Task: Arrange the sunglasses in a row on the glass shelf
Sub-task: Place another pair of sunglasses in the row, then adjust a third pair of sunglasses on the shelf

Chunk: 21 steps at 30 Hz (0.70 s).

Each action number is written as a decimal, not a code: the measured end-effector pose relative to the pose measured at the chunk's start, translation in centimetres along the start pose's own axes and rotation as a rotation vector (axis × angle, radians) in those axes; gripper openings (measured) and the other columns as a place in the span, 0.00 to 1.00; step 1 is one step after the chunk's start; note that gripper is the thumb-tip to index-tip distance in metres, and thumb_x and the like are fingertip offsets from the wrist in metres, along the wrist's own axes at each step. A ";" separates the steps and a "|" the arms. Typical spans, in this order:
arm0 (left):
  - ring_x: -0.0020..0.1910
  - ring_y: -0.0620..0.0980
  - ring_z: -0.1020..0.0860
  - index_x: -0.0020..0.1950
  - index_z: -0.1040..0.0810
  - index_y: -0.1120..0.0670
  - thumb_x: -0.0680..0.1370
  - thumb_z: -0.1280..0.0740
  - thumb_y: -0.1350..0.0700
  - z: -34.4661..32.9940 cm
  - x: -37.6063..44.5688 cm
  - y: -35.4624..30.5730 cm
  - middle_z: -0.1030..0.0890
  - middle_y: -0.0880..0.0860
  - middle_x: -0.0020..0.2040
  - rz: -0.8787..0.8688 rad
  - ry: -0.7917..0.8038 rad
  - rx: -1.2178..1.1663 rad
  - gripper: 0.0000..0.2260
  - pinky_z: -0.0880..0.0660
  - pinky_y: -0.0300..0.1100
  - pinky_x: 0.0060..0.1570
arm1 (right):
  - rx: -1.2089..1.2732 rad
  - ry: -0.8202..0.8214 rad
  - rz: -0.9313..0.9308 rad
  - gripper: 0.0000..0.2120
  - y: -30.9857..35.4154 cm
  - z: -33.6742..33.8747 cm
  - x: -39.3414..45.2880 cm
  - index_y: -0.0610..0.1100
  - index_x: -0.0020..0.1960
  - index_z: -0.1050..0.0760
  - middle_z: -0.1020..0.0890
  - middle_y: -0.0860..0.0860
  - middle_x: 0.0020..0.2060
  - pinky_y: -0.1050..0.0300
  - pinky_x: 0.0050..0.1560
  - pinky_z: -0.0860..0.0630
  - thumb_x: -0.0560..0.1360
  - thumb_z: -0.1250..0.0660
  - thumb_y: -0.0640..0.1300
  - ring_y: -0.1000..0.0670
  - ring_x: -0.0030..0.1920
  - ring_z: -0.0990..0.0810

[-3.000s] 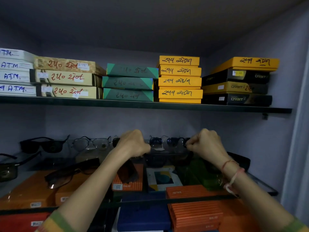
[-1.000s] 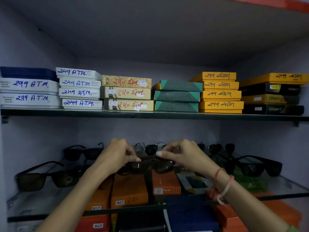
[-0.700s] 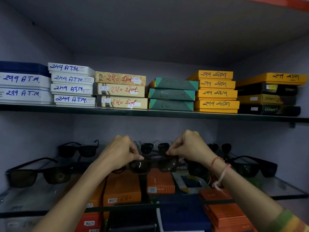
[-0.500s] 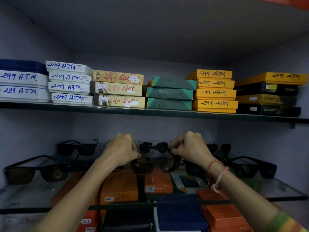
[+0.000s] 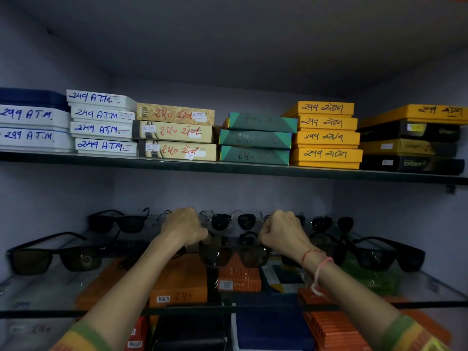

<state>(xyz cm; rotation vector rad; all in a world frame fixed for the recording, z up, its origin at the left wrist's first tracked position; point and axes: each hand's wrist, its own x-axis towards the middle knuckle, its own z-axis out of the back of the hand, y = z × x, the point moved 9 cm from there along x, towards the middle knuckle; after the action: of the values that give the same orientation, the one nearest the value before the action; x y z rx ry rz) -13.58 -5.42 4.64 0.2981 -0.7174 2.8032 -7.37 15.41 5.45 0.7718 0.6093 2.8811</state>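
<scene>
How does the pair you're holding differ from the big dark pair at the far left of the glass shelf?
The held pair is pinched at both ends by the left hand and right hand, mid-shelf; the far-left pair lies free near the shelf's left end. The held pair's arms are hidden; the far-left pair's are unfolded. Both have dark lenses.

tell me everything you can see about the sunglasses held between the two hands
The held sunglasses are a dark pair with brownish tinted lenses in a dark, plastic-looking frame. They face the camera, roughly level, in front of the back row of pairs and just over the glass shelf; whether they touch it is unclear. The left hand closes on one end and the right hand on the other, hiding the temples. Small highlights glint on the lenses.
</scene>
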 end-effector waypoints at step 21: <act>0.46 0.47 0.18 0.37 0.21 0.44 0.67 0.21 0.50 6.0 -5.5 7.5 0.16 0.46 0.43 0.014 -0.028 0.128 0.09 0.20 0.47 0.51 | 0.170 0.034 0.335 0.08 11.7 -2.0 -1.5 0.46 0.48 0.13 0.12 0.49 0.44 0.53 0.49 0.17 0.74 0.29 0.47 0.52 0.43 0.16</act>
<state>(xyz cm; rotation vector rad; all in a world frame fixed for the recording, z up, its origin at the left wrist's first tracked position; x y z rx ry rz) -9.56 -15.71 5.06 0.3574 -0.5490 2.8696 -6.93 3.70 7.84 0.9295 0.8090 3.1811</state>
